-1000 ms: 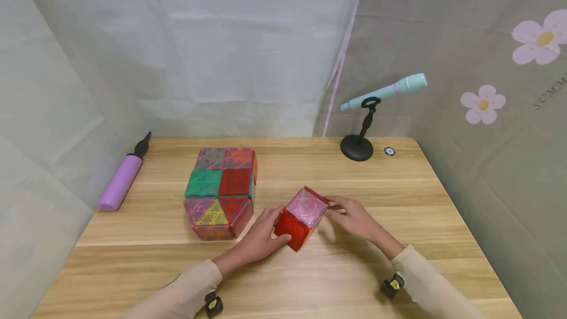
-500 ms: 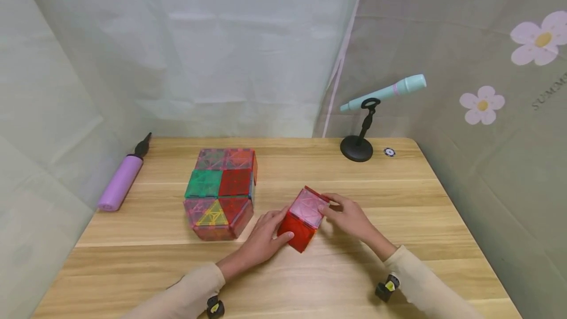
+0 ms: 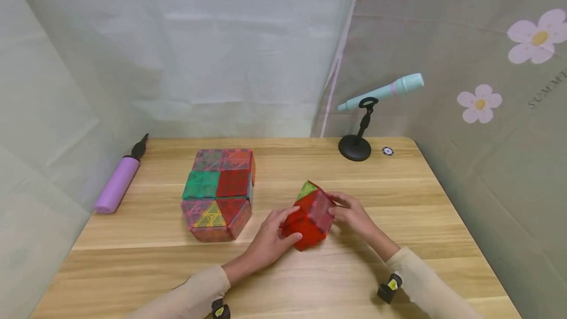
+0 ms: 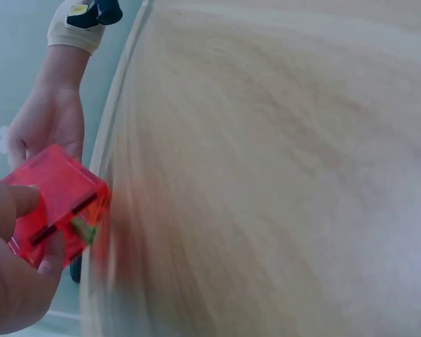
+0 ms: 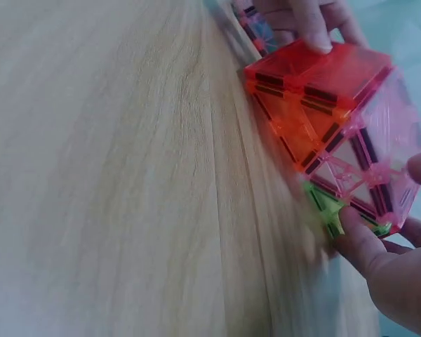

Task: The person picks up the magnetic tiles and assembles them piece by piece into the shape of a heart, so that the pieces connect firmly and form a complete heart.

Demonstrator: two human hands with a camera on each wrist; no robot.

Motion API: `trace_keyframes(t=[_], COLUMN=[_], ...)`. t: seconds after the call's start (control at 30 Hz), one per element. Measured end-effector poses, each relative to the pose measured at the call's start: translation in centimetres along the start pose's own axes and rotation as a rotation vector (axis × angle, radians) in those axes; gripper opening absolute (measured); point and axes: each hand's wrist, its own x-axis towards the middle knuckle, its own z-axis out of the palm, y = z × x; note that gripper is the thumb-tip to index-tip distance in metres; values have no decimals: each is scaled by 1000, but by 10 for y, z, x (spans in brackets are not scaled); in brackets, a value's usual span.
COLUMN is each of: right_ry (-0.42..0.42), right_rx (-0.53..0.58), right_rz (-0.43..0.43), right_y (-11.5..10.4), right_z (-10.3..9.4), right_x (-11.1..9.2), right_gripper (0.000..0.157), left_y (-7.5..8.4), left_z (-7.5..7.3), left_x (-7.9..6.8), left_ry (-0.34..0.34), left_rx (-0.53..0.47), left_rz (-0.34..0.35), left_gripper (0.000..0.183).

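Between both hands is a small block built of see-through magnetic tiles (image 3: 304,228), mostly red and pink with a yellow-green triangle at its far end. My left hand (image 3: 267,241) grips its left side, thumb on the near red face. On the right, my right hand (image 3: 356,218) holds the pink side with thumb and fingers. In the right wrist view, orange and pink triangle tiles (image 5: 288,123) show underneath, and the right fingers (image 5: 358,242) touch the green tile. The block looks tilted; the left wrist view shows its red face (image 4: 52,186) under the left thumb.
A larger magnetic-tile structure (image 3: 233,183) stands left of the hands on the wooden table (image 3: 146,279). Farther left lies a purple hand pump (image 3: 118,183). At the back right are a light-blue microphone (image 3: 381,93) on a black stand (image 3: 355,147) and a small round chip (image 3: 387,151).
The small block has tipped and turned slightly rightward in the hands; its pink face now points right and the yellow-green triangle has come into view. The right thumb has moved onto the pink face.
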Motion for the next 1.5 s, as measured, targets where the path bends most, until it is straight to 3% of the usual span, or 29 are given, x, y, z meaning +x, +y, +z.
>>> trace_keyframes(t=[0.17,0.33,0.5,0.9,1.2,1.4,1.5], right_ry=[9,36,26,-18,-72,-42,-30], right_rx=[35,-112,-148,-207,-150,-138,-146], right_rz=[3,-25,-36,-2,10,32,35], right_y=[1,-1,-6,-15,-14,-14,-14], right_z=[7,16,22,23,25,24,24], right_x=[9,15,19,27,37,36,36], right_gripper=[50,52,50,52,56,57,56], left_y=[5,6,6,7,7,18,26], left_z=[-1,0,0,0,1,-17,-38], left_x=[1,2,2,7,12,5,1], left_ry=[62,103,130,152,148,121,153], left_rx=[39,39,9,43,53,105,204], left_rz=[20,20,-8,17,42,-14,29], left_gripper=[59,59,58,55,51,56,52])
